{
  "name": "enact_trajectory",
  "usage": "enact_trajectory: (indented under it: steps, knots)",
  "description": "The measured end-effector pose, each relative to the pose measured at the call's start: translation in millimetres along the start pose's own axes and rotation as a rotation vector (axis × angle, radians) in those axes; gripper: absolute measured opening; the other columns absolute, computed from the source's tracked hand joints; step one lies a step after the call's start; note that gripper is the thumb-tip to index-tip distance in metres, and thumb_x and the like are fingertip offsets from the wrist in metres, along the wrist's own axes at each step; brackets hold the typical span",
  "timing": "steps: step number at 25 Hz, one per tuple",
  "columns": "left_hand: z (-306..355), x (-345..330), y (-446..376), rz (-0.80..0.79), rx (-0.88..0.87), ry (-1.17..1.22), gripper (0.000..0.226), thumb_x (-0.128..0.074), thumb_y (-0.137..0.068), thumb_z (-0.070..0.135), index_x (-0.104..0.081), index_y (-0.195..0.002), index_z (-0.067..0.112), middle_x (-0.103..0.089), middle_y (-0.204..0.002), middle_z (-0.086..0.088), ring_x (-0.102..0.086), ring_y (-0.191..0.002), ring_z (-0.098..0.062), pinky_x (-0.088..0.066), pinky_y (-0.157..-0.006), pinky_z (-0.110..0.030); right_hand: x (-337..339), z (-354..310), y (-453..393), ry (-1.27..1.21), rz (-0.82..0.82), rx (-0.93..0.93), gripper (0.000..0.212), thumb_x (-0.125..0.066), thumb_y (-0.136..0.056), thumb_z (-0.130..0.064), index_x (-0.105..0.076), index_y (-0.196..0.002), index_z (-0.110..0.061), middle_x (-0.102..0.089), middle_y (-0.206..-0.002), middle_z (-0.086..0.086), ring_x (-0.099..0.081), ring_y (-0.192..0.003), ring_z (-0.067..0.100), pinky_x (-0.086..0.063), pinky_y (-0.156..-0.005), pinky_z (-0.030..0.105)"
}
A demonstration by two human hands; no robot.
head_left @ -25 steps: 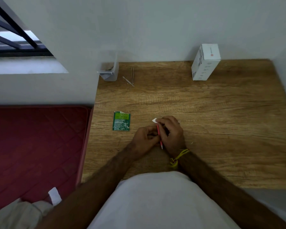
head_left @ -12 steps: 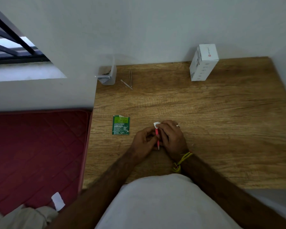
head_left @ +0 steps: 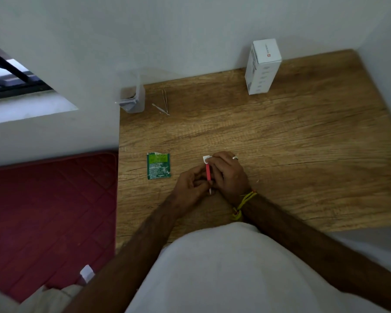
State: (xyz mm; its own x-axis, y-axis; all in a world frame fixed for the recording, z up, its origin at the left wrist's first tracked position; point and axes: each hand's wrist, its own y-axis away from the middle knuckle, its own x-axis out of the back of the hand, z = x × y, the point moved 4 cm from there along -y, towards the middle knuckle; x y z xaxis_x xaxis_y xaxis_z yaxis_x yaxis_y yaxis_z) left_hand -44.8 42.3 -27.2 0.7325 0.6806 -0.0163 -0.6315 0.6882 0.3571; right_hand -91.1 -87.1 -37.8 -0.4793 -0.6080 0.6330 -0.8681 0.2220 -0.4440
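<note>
Both my hands meet over the middle of the wooden table (head_left: 280,136). A thin red stick (head_left: 208,171) with a pale tip stands between them. My right hand (head_left: 229,175), with a ring and a yellow wrist thread, curls round the stick and pinches a small white piece (head_left: 206,159) at its upper end. My left hand (head_left: 191,182) has its fingers curled against the stick's lower part. Just left of the hands a torn green sachet (head_left: 158,166) lies flat on the table.
A white carton (head_left: 262,66) stands at the back right against the wall. A clear plastic container (head_left: 132,100) sits at the back left corner, with metal tweezers (head_left: 164,102) beside it. A red mattress (head_left: 50,211) lies left of the table.
The hands stay together on the stick and white piece; the stick's lower end shifted slightly. My head has tilted, so the table sits a little differently in view.
</note>
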Motion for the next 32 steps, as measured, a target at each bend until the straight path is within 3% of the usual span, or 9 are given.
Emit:
enact_trajectory:
  steps: [5,10,14,19,23,32]
  knots:
    - [0.3,-2.7,0.7,-0.015,0.072,0.068,0.047,-0.057,-0.094,-0.009,-0.055,-0.134,0.015,-0.069,-0.121,-0.012,-0.071,-0.104,-0.026,-0.061,-0.082,-0.038,3.1,1.8,-0.6,-0.005,0.032,-0.058,0.026,-0.05,-0.095,-0.011,-0.07,-0.109,-0.001,-0.066,-0.105,0.013,-0.062,-0.098,0.027,-0.049,-0.087,0.043]
    - [-1.2,-0.9,-0.1,-0.008,0.1,0.1,0.046,-0.057,-0.094,-0.008,-0.057,-0.129,0.022,-0.07,-0.118,-0.011,-0.071,-0.102,-0.027,-0.062,-0.079,-0.037,-0.2,0.7,-0.7,0.011,0.006,-0.003,0.024,-0.055,-0.094,-0.008,-0.07,-0.111,-0.001,-0.066,-0.105,0.013,-0.061,-0.099,0.028,-0.048,-0.09,0.039]
    - [-2.4,0.4,-0.5,-0.002,0.122,0.108,0.048,-0.057,-0.094,-0.008,-0.054,-0.137,0.013,-0.071,-0.116,-0.01,-0.07,-0.104,-0.026,-0.061,-0.081,-0.038,1.1,0.8,-1.6,0.018,0.008,-0.007,0.026,-0.052,-0.094,-0.011,-0.07,-0.111,-0.002,-0.066,-0.104,0.012,-0.06,-0.099,0.026,-0.048,-0.089,0.039]
    - [-3.0,2.2,-1.3,-0.003,0.099,0.119,0.044,-0.058,-0.095,-0.007,-0.057,-0.131,0.018,-0.068,-0.123,-0.016,-0.068,-0.11,-0.03,-0.06,-0.085,-0.041,-0.4,2.5,-2.1,0.021,-0.038,-0.015,0.029,-0.051,-0.094,-0.014,-0.069,-0.115,-0.003,-0.066,-0.106,0.012,-0.061,-0.099,0.03,-0.049,-0.089,0.044]
    - [-6.5,0.4,-1.2,0.015,0.089,0.126,0.048,-0.058,-0.093,-0.009,-0.05,-0.138,0.007,-0.065,-0.126,-0.02,-0.068,-0.107,-0.03,-0.061,-0.085,-0.04,1.3,1.0,0.5,0.022,-0.046,-0.019,0.03,-0.05,-0.094,-0.015,-0.069,-0.114,-0.002,-0.066,-0.104,0.012,-0.061,-0.097,0.029,-0.048,-0.088,0.043]
    - [-5.7,1.0,-1.6,-0.011,0.066,0.137,0.054,-0.06,-0.092,-0.009,-0.049,-0.14,0.015,-0.066,-0.126,-0.016,-0.068,-0.11,-0.029,-0.06,-0.086,-0.038,1.6,-1.0,3.3,0.034,-0.077,0.03,0.029,-0.051,-0.094,-0.013,-0.069,-0.114,-0.003,-0.065,-0.105,0.012,-0.06,-0.097,0.029,-0.047,-0.089,0.041]
